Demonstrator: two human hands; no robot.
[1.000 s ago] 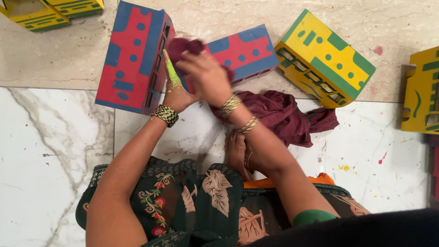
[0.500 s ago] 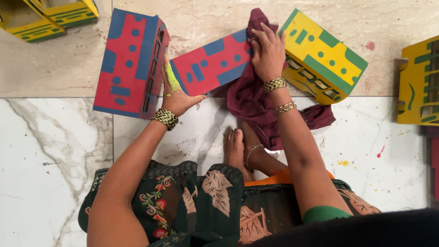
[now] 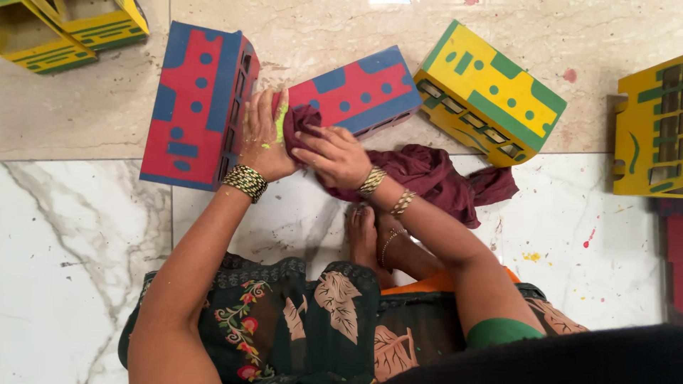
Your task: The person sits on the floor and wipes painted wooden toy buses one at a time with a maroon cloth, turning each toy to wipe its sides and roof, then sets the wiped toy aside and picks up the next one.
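Maroon cloth [image 3: 434, 174] is bunched under my right hand [image 3: 334, 158] — the fingers are curled down over one end of it, pinning that end against the near left corner of the red and blue box [image 3: 352, 89], while the rest trails loose to the right across the floor. Half a second ago this hand was up on the box's far right end with the rag; now it has swept back along the painted face to the left end, so the wiping stroke has covered the box's length, and I judge that face close to done.

My left hand [image 3: 265, 135] lies flat, fingers spread, steadying the left end of that box, where it meets the taller red and blue box [image 3: 193, 103] — it grips nothing that I can see, and a streak of yellow-green paint shows on one finger. It has barely shifted.

Further out, a yellow and green box [image 3: 491, 92] lies tilted just right of the one I am wiping, another yellow piece [image 3: 651, 131] stands at the right edge, and two more sit at the top left [image 3: 71, 32]. My bare foot [image 3: 363, 235] rests on the marble floor [image 3: 85, 235] below the rag.
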